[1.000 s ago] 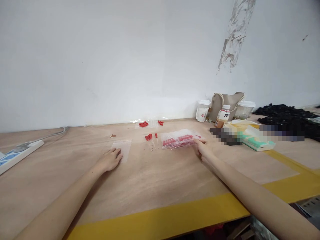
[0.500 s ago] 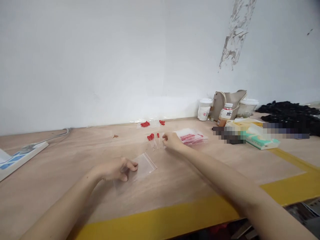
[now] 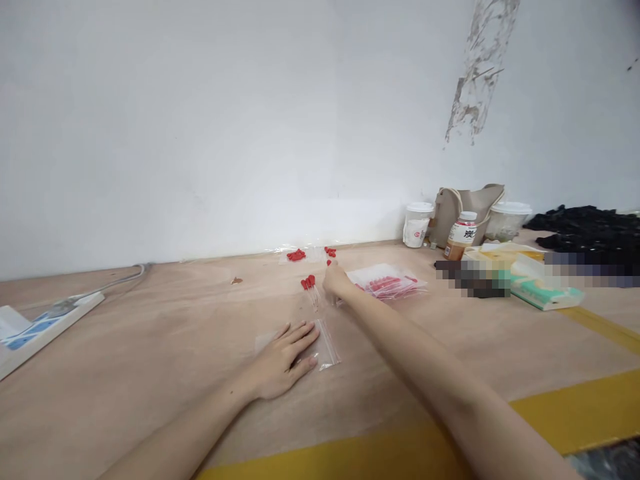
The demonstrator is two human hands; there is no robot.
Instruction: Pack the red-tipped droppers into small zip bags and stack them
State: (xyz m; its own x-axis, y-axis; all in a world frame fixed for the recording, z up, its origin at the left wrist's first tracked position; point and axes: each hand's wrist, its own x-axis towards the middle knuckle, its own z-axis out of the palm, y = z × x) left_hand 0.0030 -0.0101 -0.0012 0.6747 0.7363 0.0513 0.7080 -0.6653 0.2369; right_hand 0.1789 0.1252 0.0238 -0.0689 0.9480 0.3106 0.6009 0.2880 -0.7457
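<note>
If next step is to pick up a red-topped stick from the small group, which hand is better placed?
Probably the right hand: it is close beside the red-topped sticks, while the left hand lies spread over the clear zip bag.

The zip bag (image 3: 327,343) and the filled bags (image 3: 387,283) are thin, clear, glossy plastic; the droppers (image 3: 311,282) have smooth, rubbery-looking bulbs on clear stems. The surface (image 3: 150,353) looks like matt wood, edged with smooth tape (image 3: 575,417). The matt wall (image 3: 225,133) turns rough at a peeled patch (image 3: 470,100).
</note>
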